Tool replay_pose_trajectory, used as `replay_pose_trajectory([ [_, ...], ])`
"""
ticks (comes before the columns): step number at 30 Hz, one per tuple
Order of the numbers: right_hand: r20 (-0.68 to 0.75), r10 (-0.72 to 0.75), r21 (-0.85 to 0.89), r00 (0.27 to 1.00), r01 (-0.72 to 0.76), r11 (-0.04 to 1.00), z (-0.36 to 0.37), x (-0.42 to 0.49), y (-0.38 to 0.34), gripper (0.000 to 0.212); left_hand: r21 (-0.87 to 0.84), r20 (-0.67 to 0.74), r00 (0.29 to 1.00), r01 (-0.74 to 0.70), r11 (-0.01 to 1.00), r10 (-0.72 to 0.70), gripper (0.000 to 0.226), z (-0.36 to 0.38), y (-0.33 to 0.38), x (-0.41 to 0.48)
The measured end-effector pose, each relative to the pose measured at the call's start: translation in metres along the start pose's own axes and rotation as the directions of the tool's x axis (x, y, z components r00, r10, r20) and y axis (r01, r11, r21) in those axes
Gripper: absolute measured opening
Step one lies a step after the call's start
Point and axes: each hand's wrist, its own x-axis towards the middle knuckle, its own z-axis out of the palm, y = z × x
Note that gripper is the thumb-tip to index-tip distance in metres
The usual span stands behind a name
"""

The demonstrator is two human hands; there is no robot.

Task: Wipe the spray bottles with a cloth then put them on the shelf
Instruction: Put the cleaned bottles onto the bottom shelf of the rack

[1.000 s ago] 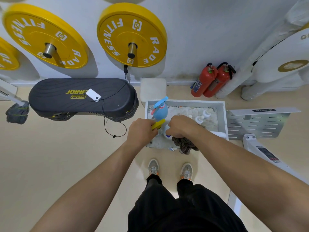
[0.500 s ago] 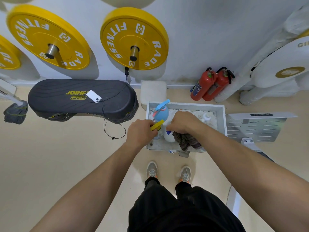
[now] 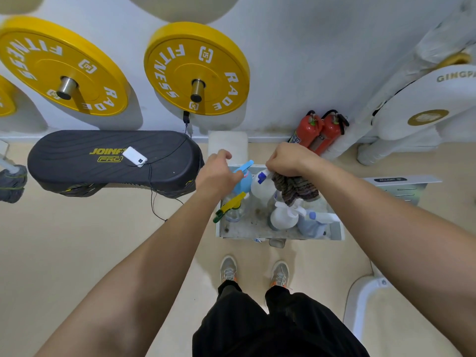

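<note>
One change: left hand (image 3: 217,173) now off yellow-trigger bottle (image 3: 232,205).

Bare left hand (image 3: 219,173) and right hand (image 3: 286,159), forearms (image 3: 154,253) bare to the frame edge. Black trousers (image 3: 257,328), loose, plain matte fabric. Grey shoes (image 3: 228,270) with pale laces, orange trim at the ankle openings.

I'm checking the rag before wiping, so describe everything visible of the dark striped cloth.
The dark striped cloth looks like soft woven fabric, brown-grey with thin lighter stripes. It is bunched, gripped at its top by the right hand, and hangs crumpled above the grey tray, beside the white spray bottle.
</note>
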Motion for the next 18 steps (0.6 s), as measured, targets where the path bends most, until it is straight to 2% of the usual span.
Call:
replay_pose_trajectory([
  [3,0.010,0.024,0.025,1.000,-0.025,0.999,0.007,0.013,0.005,0.022,0.123,0.100,0.993,-0.077,0.989,0.065,0.067,0.012,0.007,0.017],
  [4,0.031,0.025,0.034,0.999,-0.027,0.999,0.010,0.017,0.007,0.019,0.170,0.134,0.989,-0.092,0.981,0.069,0.065,0.017,0.006,0.022],
  [6,0.060,0.041,0.052,0.997,-0.044,0.998,0.017,0.026,0.013,0.028,0.248,0.167,0.983,-0.121,0.961,0.080,0.052,0.023,0.003,0.028],
  [9,0.076,0.058,0.073,0.995,-0.063,0.995,0.025,0.031,0.018,0.035,0.316,0.125,0.983,-0.166,0.934,0.132,0.033,0.027,-0.007,0.031],
  [12,0.078,0.030,0.107,0.996,-0.038,0.993,0.031,0.033,0.023,0.040,0.350,0.083,0.982,-0.190,0.917,0.171,0.033,0.028,-0.013,0.029],
  [18,0.060,-0.015,0.136,0.998,0.006,0.991,0.035,0.038,0.020,0.044,0.371,0.029,0.993,-0.121,0.921,0.119,0.037,0.027,-0.016,0.028],
])
